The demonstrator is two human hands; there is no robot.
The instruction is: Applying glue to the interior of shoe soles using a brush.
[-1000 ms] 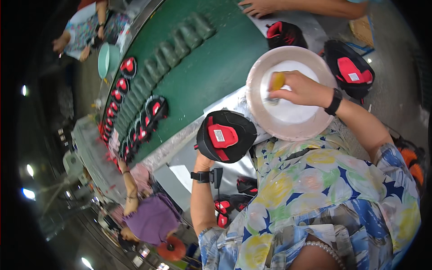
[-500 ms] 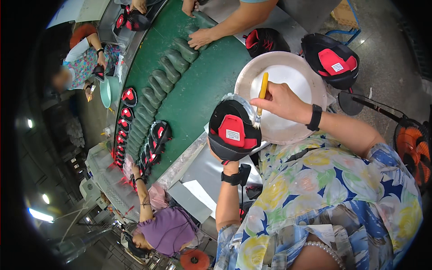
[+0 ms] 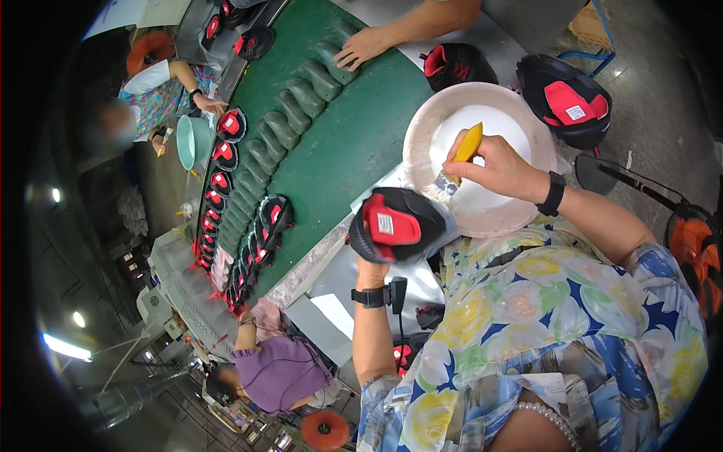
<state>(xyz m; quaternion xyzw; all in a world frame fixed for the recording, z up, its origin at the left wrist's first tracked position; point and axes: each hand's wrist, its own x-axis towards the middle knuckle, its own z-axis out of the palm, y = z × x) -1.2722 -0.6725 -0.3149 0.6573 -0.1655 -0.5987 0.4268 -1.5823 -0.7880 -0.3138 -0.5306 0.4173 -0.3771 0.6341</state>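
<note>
My left hand (image 3: pixel 370 271) holds a black shoe upper (image 3: pixel 418 207) from below; most of its fingers are hidden beneath it. A red lining and a white label show inside the upper, which is slightly blurred. In my right hand (image 3: pixel 493 164) is a paintbrush (image 3: pixel 471 142) with a yellow handle, its whitish bristles pointing down-left beside the upper's edge. I cannot tell whether bristles and upper touch. Behind them, a pale round basin (image 3: pixel 419 137) contains white liquid, and my right hand is over it.
A green conveyor belt (image 3: pixel 331 143) carries a row of dark shoe lasts (image 3: pixel 290 102) and more uppers. Two black-and-red shoes (image 3: pixel 461 66) (image 3: pixel 565 98) stand near the basin. A co-worker's hand (image 3: pixel 361 47) touches a last; other people work along the belt. An orange fan (image 3: pixel 689 252) stands at right.
The shoe upper has turned and tilted in my left hand. My right hand has swung the brush to a slant at the upper's edge. Lasts on the belt have shifted slightly right and up.
</note>
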